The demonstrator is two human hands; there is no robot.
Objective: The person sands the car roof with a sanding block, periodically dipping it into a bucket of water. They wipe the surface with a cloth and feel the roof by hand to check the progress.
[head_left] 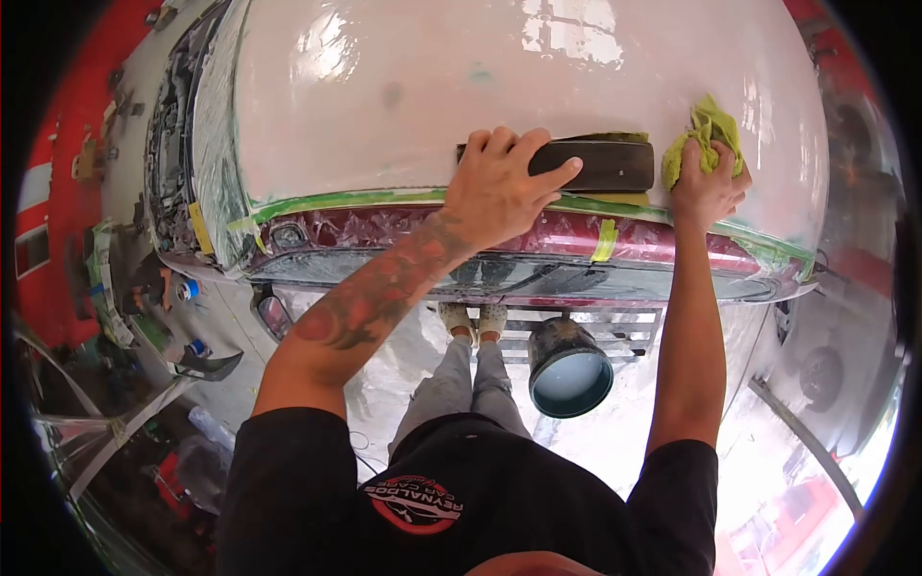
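My left hand (501,178) is closed over the left end of a long dark sanding block (610,167), with the thumb laid along its top. The block lies flat on a wet, pale car roof (384,134), close to the near edge. In my right hand (708,184) is a bunched yellow-green cloth (715,123), pressed against the same roof to the right of the block. Green masking tape (327,200) runs along the roof's near edge, just below both hands. The block's underside is hidden.
Below the roof edge are maroon bodywork (365,230) and window glass (403,269). A dark bucket (570,384) of cloudy liquid stands by my feet, beside a slatted platform (629,338). A side mirror (274,312) juts out at left. Clutter fills the far left floor.
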